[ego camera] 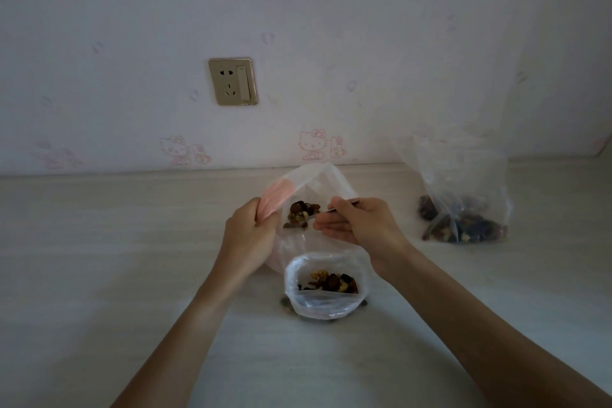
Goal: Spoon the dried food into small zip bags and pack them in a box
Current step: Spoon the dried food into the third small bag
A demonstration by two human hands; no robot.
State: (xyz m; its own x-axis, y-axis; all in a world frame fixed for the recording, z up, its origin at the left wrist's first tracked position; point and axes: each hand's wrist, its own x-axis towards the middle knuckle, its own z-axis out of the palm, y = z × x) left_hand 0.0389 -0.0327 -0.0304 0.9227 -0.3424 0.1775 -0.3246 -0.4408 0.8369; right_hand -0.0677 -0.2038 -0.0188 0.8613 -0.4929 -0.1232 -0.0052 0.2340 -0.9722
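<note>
Landmark: small zip bag (326, 300), standing open-mouthed on the pale tabletop (99, 258), already holding some dried fruit and nuts.

Spoon: its loaded bowl (298, 214) hangs just beyond the landmark bag, on the wall side and slightly left of its mouth; a heap of dried food sits on it.

Spoon long axis: roughly level, running from the bowl rightward to the handle in the right hand; the handle itself is mostly hidden.

Right hand (356, 225): beyond and right of the landmark bag, thumb and upper fingers pinching the spoon handle, lower fingers held straight beneath.

Left hand (248, 228): beyond and left of the landmark bag, fingers curled round the pink-tinted rim of a larger clear bag (311, 182), holding its mouth open.

Larger clear bag: directly behind the landmark bag, touching or nearly touching it; which, the view does not settle.

Deciding relation: the landmark bag's mouth lies nearer the person than the spoon bowl, so the load likely has to travel toward the body and down before tipping.

Nearer hand: the right, which carries the spoon.

Stock bag (463, 209): well apart to the right of the landmark bag, against the wall, part-filled.

Box: not in view.
</note>
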